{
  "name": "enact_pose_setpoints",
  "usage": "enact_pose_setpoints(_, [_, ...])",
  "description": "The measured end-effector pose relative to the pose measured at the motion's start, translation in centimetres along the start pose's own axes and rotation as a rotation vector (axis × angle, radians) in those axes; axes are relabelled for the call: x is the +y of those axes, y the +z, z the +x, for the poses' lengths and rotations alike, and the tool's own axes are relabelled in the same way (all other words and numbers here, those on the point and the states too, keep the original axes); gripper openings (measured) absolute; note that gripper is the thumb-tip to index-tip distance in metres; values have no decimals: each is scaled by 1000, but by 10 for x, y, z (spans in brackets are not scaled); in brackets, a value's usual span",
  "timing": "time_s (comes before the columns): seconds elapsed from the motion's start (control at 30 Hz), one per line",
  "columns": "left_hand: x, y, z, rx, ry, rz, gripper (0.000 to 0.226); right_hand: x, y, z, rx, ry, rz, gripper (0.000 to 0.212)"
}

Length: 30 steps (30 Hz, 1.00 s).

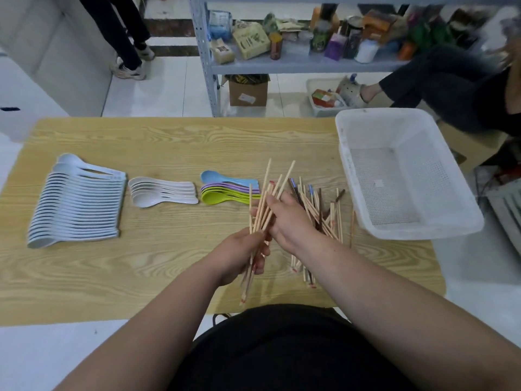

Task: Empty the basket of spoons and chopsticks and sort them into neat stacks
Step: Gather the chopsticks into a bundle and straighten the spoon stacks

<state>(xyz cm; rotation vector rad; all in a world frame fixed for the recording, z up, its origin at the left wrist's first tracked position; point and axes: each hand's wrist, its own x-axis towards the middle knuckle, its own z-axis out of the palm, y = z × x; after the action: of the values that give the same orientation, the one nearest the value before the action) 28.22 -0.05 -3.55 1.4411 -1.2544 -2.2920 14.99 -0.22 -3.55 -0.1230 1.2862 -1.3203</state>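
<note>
Nearest us: black-clothed lap, both forearms reaching out over the wooden table (141, 136).

Done so far, as we judge it:
- basket (400, 187) at far right looks emptied
- spoons sorted into three rows: long white stack (79, 201), short white stack (163, 191), coloured stack (228, 189)

Left to do: the chopsticks. A loose pile (324, 210), pale and dark sticks mixed, lies crisscrossed just beyond and right of the hands.

Left hand (239, 249) is closed round the lower part of a pale chopstick bundle (262, 204), tips fanning upward. Right hand (284, 221) curls onto the same bundle higher up, thumb against the sticks, directly over the pile's near edge.
</note>
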Motion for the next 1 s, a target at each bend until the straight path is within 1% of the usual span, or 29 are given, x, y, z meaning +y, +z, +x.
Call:
enact_pose_setpoints(0.07, [-1, -6, 1, 15, 4, -31, 23, -2, 7, -3, 10, -4, -13, 18])
enact_pose_setpoints(0.13, [-2, -12, 0, 22, 13, -70, 21, -5, 10, -2, 47, -26, -8, 16])
enact_pose_setpoints(0.23, [-2, -21, -3, 32, 20, -187, 14, -11, 8, 1, 116, -24, 68, 18])
enact_pose_setpoints(0.27, [-2, -25, -3, 39, 18, -194, 14, -13, 6, 2, 142, -20, 81, 18])
enact_pose_setpoints(0.43, [-4, -39, -3, 74, -7, -108, 13, -14, 3, 2, 252, -33, 221, 20])
enact_pose_setpoints(0.53, [-4, -48, -2, 164, 25, -119, 12, -21, 1, 4, 298, -82, 321, 16])
enact_pose_setpoints(0.6, [-8, -58, 1, 249, 39, -87, 14, -27, -11, 8, 366, -103, 309, 14])
enact_pose_setpoints(0.67, [-15, -69, 2, 314, 31, -54, 15, -26, -25, 15, 435, -70, 173, 12])
enact_pose_setpoints(0.77, [-28, -79, 2, 339, -11, -26, 18, 0, -40, 29, 471, 40, -179, 21])
enact_pose_setpoints(0.83, [-37, -81, 0, 334, -41, -35, 19, 25, -43, 38, 403, 99, -436, 22])
enact_pose_setpoints(0.93, [-50, -77, 0, 330, -73, -42, 19, 56, -41, 53, 268, 91, -933, 11])
enact_pose_setpoints(1.0, [-57, -75, 1, 332, -92, -31, 18, 64, -34, 65, 261, 53, -1146, 26])
